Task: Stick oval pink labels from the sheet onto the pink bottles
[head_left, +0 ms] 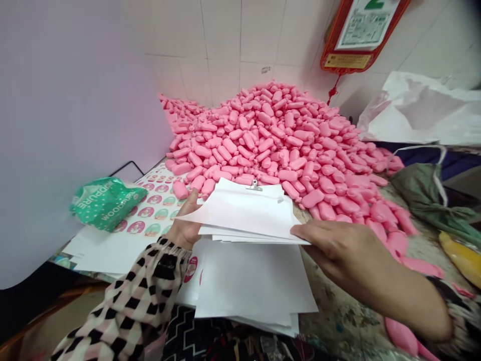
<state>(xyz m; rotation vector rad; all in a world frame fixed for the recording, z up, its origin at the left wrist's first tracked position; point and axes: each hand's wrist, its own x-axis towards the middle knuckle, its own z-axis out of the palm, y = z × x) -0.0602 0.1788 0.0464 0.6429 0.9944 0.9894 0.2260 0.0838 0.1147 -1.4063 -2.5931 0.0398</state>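
The white sheets [246, 215] were above the middle of the counter [349, 316], toward its front edge, a metal clip [254, 185] at their far side. The right hand [341, 245] pinched their near right corner in its fingers; the left hand [186, 228] was at their left side, its fingers mostly covered by paper, so how tightly they were closed could not be told. More loose paper [253, 281] lay below, by the front edge. Close behind, a great heap of pink pouches [263, 135] filled the back of the counter and spilled down its right side, past the right forearm. Toward the left edge, a green packet [108, 203] lettered "WOODPURE" rested on sheets of round printed labels [161, 200]. Near the right edge were a dark green bag [432, 200] and something yellow [462, 255], with a white plastic bag [421, 110] beyond. The bare surface was stained and scuffed. A pale panel [75, 100] rose on the left, and a red-framed calendar [364, 30] hung on the tiled wall [221, 30].
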